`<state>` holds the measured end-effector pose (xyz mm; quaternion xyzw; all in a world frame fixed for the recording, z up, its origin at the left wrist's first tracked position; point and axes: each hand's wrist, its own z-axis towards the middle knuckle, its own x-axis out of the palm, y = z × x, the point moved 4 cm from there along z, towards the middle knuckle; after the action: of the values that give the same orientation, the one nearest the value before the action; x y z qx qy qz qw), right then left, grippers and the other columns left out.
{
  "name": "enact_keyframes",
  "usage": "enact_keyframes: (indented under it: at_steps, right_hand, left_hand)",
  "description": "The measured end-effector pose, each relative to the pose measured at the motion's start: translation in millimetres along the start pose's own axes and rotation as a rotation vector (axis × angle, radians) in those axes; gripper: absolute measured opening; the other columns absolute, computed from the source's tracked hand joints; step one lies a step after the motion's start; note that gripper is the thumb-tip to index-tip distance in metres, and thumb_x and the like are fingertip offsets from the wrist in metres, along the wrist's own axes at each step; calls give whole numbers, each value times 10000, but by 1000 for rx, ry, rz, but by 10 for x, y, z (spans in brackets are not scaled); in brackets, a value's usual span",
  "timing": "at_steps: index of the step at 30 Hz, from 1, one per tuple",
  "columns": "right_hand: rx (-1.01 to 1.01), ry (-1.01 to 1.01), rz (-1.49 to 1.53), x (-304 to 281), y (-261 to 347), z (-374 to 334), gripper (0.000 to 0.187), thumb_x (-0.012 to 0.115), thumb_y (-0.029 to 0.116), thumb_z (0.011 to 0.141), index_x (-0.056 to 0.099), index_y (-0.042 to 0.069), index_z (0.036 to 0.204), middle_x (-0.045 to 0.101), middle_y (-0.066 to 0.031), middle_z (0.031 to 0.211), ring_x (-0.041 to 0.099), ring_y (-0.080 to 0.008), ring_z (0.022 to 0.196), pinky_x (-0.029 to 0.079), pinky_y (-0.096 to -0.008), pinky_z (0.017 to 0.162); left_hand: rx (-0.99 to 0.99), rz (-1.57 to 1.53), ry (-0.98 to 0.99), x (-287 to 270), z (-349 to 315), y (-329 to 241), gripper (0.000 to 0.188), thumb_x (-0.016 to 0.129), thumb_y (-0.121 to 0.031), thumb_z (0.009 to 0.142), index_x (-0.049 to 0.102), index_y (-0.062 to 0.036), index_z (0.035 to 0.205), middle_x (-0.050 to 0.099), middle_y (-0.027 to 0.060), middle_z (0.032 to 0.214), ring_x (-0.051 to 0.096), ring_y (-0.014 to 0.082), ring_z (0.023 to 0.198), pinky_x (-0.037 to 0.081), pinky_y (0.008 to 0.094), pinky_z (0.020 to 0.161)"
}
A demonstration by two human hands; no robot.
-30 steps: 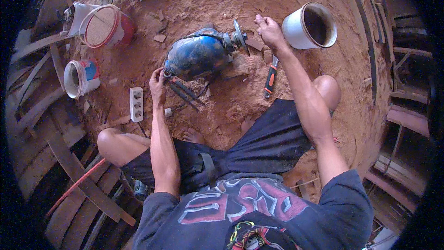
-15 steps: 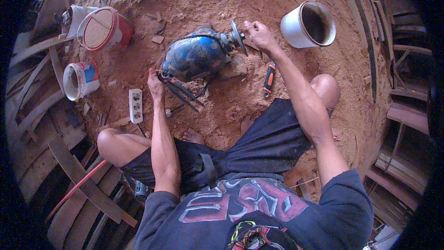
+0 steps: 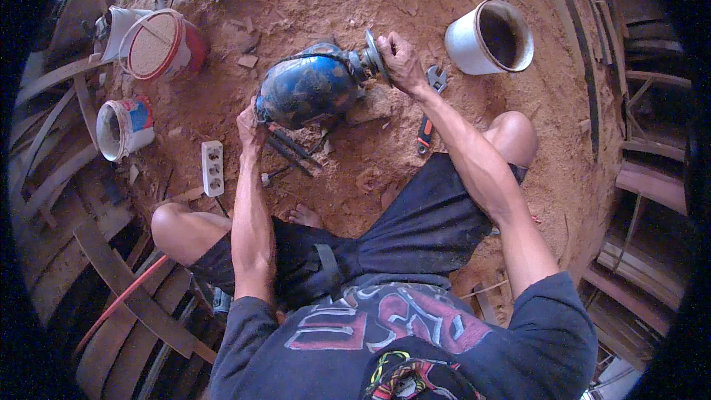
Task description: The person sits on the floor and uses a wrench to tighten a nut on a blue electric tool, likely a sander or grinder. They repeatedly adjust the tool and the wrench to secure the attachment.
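A rounded blue motor point(image 3: 307, 89), smeared with dirt, lies on its side on the sawdust-covered ground. From its right end a short shaft carries a metal disc point(image 3: 376, 57), seen nearly edge-on. My left hand point(image 3: 252, 124) is closed against the motor's left end, its fingertips partly hidden. At the disc's outer face my right hand point(image 3: 402, 67) has its fingers curled in, touching it. Beneath the motor's left end lies a tool with two long dark handles point(image 3: 290, 152), marked with red. An adjustable wrench point(image 3: 424, 132) with a black and orange handle rests below my right wrist.
A white power strip point(image 3: 212, 169) lies to the left. Beyond it stand a small white bucket point(image 3: 138, 130) and a red bucket point(image 3: 194, 52) full of sawdust. A whitish bucket point(image 3: 474, 44) stands at the right. Curved wooden planks point(image 3: 111, 267) line both sides.
My right hand has moved left and down onto the disc's outer face, from just off it. The wrench's jaw now shows beside my wrist. My left hand stays at the motor's left end.
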<state>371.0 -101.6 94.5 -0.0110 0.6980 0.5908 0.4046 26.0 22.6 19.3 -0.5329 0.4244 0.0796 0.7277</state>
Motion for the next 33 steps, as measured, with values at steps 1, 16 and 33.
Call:
enact_keyframes:
  at_steps: [1, 16, 33]
  right_hand:
    - [-14, -6, 11, -1, 2, 1, 423, 462, 413, 937, 478, 24, 770, 508, -216, 686, 536, -382, 666, 414, -464, 623]
    - [18, 44, -105, -23, -13, 73, 385, 437, 346, 915, 509, -13, 796, 556, -268, 766, 554, -449, 750, 432, -494, 678]
    - [352, 114, -189, 11, -80, 146, 520, 429, 457, 888, 615, -27, 851, 629, -270, 902, 603, -416, 914, 451, -484, 815]
  left_hand:
    - [-67, -45, 33, 8, 4, 7, 284, 508, -292, 905, 631, -36, 884, 626, 87, 628, 642, 214, 561, 494, 332, 520]
    - [-170, -118, 29, -7, 26, -89, 465, 392, -327, 997, 591, -18, 712, 593, 69, 530, 639, 181, 507, 473, 305, 451]
    - [-217, -332, -303, 40, -131, 173, 182, 493, -187, 937, 568, -24, 901, 630, 85, 853, 620, 145, 761, 485, 277, 639]
